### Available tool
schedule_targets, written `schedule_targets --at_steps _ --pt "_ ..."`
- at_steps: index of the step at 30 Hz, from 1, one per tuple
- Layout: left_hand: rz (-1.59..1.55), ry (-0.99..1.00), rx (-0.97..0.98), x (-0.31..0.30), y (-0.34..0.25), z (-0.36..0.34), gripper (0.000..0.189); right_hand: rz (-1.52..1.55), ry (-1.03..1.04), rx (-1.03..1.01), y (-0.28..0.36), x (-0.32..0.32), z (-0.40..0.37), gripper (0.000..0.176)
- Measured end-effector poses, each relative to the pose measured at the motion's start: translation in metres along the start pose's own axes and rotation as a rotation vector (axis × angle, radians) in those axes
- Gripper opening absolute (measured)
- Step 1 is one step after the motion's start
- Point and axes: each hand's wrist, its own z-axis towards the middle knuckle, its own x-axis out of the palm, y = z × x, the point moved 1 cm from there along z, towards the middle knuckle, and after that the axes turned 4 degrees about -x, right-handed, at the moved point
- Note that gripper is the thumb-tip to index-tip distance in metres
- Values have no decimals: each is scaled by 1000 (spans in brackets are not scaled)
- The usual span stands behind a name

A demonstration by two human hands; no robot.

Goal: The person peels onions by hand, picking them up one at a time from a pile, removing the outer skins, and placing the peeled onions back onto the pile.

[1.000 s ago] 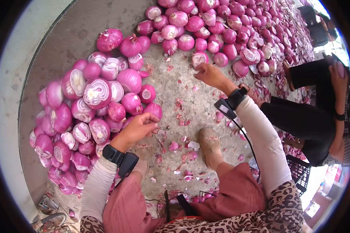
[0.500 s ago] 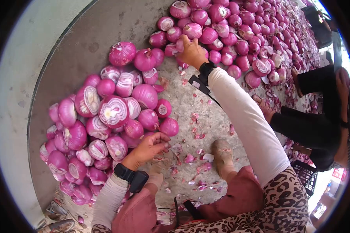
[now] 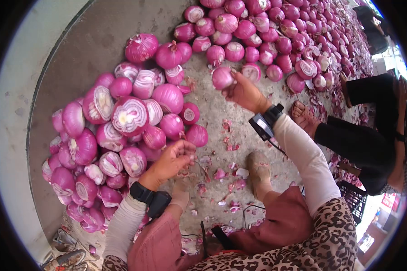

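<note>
A round red onion (image 3: 222,78) is held up off the floor in my right hand (image 3: 248,93), gripped between thumb and fingers, near the edge of the large onion pile. My left hand (image 3: 171,161) hovers at the near right side of the smaller onion heap (image 3: 153,137), close to a whole onion (image 3: 196,135). Its fingers are curled in toward the thumb, and I cannot make out what, if anything, they hold. Several onions in this heap are cut, among them one showing pale rings (image 3: 130,116).
A large pile of red onions (image 3: 282,45) spreads across the upper right. Peel scraps (image 3: 228,147) litter the concrete floor (image 3: 212,115). Another person's dark-trousered legs (image 3: 348,135) and a black crate (image 3: 353,198) are at right. Shoes (image 3: 68,259) lie lower left.
My right hand has drawn back from the big pile toward me, now with an onion lifted in it. My left hand has stayed by the heap, fingers still curled.
</note>
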Motion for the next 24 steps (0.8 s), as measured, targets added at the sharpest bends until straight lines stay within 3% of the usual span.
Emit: schedule_targets --at_steps 2,4,5,7,10,15,17,18,19,21,24 --pt "-52 -16 27 2 -2 6 37 290 112 182 -18 12 -23 63" --pt "95 -179 380 8 -10 10 59 395 203 255 -30 29 -49 63" --pt "90 -185 369 13 -14 9 59 493 296 321 -36 39 -61 64" --pt "243 -279 473 32 -33 0 69 540 298 399 -47 55 -78 70" --pt "351 -240 625 46 -23 5 71 455 357 468 -56 79 -100 72" --pt "82 -122 513 49 -12 0 63 226 430 391 -62 71 -120 60" --pt "-169 -114 240 47 -5 1 56 -42 446 349 -64 60 -127 50" --pt "-288 -78 250 52 -4 1 49 -107 440 322 -53 64 -133 36" --pt "-286 -75 247 52 -2 0 49 -105 437 320 -52 64 -136 36" --pt "-378 82 219 49 3 0 45 -380 279 167 -50 62 -140 25" --pt "-360 120 162 50 7 1 45 -389 271 87 -39 72 -146 40"
